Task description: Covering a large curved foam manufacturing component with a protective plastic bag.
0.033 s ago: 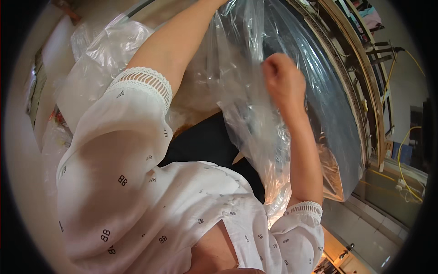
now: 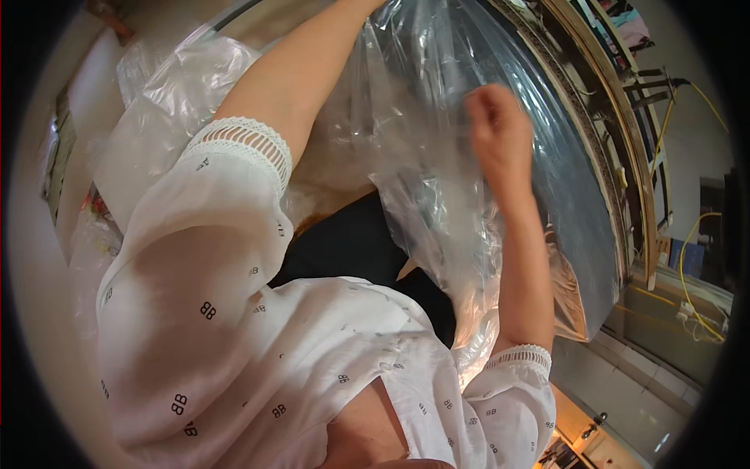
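Observation:
Clear plastic sheeting (image 2: 422, 102) hangs in loose, shiny folds in front of me and drapes down over my lap. Over it, my right hand (image 2: 504, 129) is raised with the fingers curled into a fist, slightly blurred. Whether a bit of the sheeting or something small is inside the fist is hidden. My left forearm (image 2: 301, 74) stretches up and away to the top edge, where the hand is cut off from view. Beneath the sheeting, my dark trousers (image 2: 336, 242) show.
On the right, a long wooden-edged frame (image 2: 625, 148) curves past the sheeting. Beyond it are yellow cables (image 2: 683, 258) and a blue box (image 2: 687, 256). More crumpled clear plastic (image 2: 180, 86) lies on the left behind my arm. An orange-lit cabinet (image 2: 582, 426) stands at the lower right.
My right fist has shifted a little to the right and slightly upward over the sheeting. My left arm has stayed nearly in place.

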Motion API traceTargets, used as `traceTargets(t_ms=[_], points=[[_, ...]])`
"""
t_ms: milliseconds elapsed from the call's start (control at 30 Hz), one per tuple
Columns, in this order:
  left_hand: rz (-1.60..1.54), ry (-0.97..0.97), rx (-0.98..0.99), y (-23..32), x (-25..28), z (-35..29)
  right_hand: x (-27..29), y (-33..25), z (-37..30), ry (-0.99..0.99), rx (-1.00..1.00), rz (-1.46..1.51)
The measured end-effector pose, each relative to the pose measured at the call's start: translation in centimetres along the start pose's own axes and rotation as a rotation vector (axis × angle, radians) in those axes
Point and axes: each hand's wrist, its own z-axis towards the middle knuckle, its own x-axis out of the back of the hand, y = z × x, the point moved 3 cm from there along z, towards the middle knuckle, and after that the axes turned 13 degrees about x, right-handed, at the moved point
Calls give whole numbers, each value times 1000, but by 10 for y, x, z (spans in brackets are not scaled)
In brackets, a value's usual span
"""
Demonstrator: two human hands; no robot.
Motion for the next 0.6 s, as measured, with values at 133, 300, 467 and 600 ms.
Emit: traceTargets(t_ms=[133, 300, 467, 600], points=[[-39, 18, 28, 1, 3, -1, 52, 18, 14, 176, -497, 594], [26, -65, 64, 5, 8, 0, 52, 24, -11, 175, -278, 149], [-12, -78, 78, 0, -3, 3, 19, -55, -62, -119, 54, -508], [80, -126, 9, 0, -4, 4, 77, 3, -162, -21, -150, -706]])
